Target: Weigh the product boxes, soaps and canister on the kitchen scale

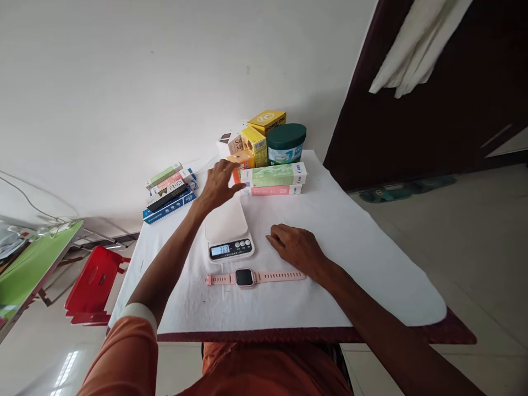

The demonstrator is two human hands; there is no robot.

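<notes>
My left hand (pixel 219 186) reaches over the far end of a white kitchen scale (pixel 226 220), thumb and fingers apart and nothing visibly held. Its fingertips are close to an orange box (pixel 241 160); whether they touch it I cannot tell. The scale's display seems to read 363, and part of its platform lies under the hand. My right hand (pixel 296 248) rests on the white tablecloth to the right of the scale, fingers curled in, with no object showing in them. Between me and the scale lies a pink smartwatch (pixel 245 278), its strap stretched out flat.
Behind the scale stand a green-and-white carton (pixel 274 175) on a pink one (pixel 276 190), yellow boxes (pixel 267 118) and a green-lidded tub (pixel 286 144). Several slim boxes (pixel 169 208) are piled at left. A red chair (pixel 93 286) and a green table (pixel 37 264) stand beyond.
</notes>
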